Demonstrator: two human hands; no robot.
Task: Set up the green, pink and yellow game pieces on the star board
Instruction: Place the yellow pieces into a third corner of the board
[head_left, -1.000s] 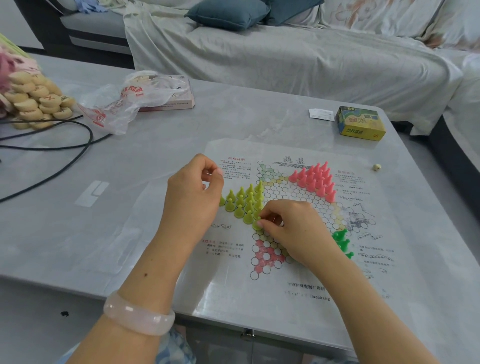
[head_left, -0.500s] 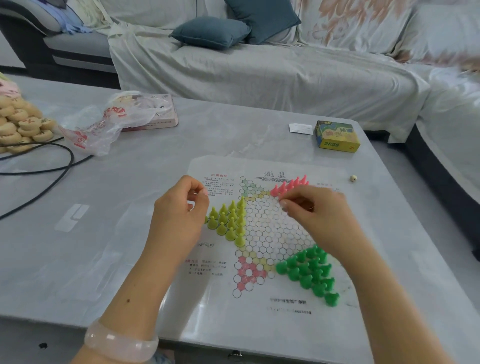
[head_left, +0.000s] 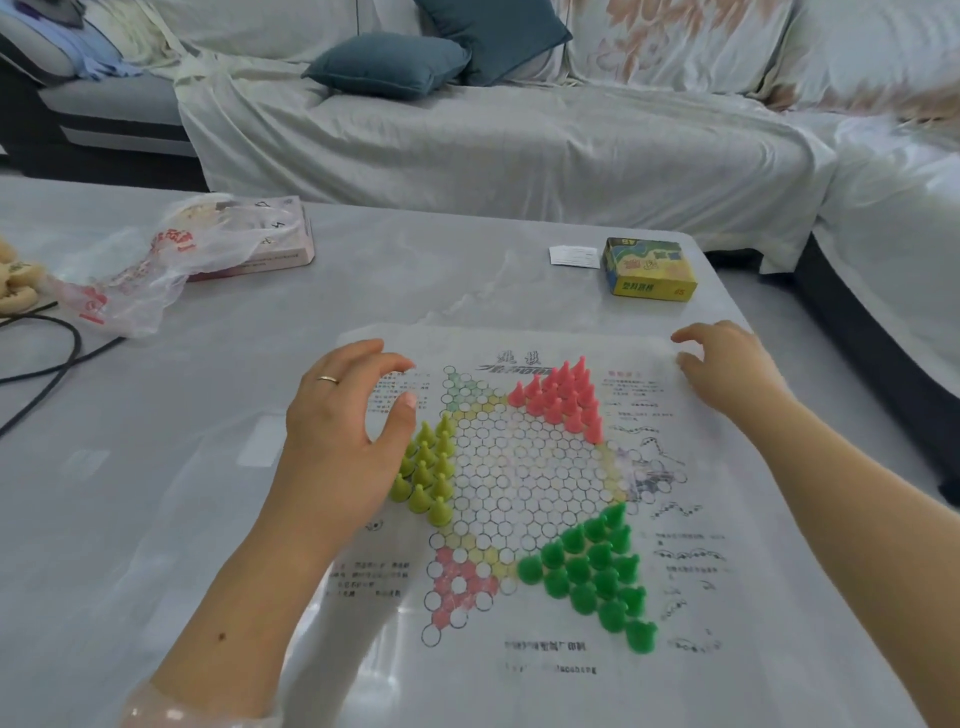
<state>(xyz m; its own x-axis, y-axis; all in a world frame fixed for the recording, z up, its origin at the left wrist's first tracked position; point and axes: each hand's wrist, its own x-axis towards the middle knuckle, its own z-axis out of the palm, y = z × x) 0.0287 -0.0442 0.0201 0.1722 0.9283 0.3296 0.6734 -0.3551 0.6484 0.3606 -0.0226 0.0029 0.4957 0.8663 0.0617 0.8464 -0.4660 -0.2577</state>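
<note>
From the head camera, a thin printed star board (head_left: 519, 467) lies flat on the grey desk (head_left: 156, 519), its hexagon of white circles in the middle and small text blocks along both sides. Three triangular points of the star are filled with cone-shaped pieces. The yellow pieces (head_left: 428, 470) stand in the left point, the pink pieces (head_left: 563, 397) fill the far right point, and the green pieces (head_left: 597, 571) fill the near right point. The pale green point at the far left and the red point at the near left hold no pieces.

The left hand (head_left: 337, 441) hovers over the left side of the sheet, just beside the yellow pieces and covering part of that group; a ring sits on one finger. Its fingers (head_left: 387, 358) are spread and only loosely bent, released, holding nothing. The right hand (head_left: 727, 369) is at the far right corner of the sheet, well apart from the pink pieces, with fingers relaxed and slightly curved and nothing between them; whether the tips touch the paper I cannot tell.

Farther back on the desk sit a small yellow box (head_left: 649, 270) with a white slip of paper (head_left: 573, 256) just beside it, a crumpled plastic bag (head_left: 171, 265) over a flat pink box (head_left: 291, 244), and a black cable (head_left: 47, 364) at the left edge. A cloth-covered sofa (head_left: 519, 145) with blue cushions (head_left: 395, 65) stands behind.
</note>
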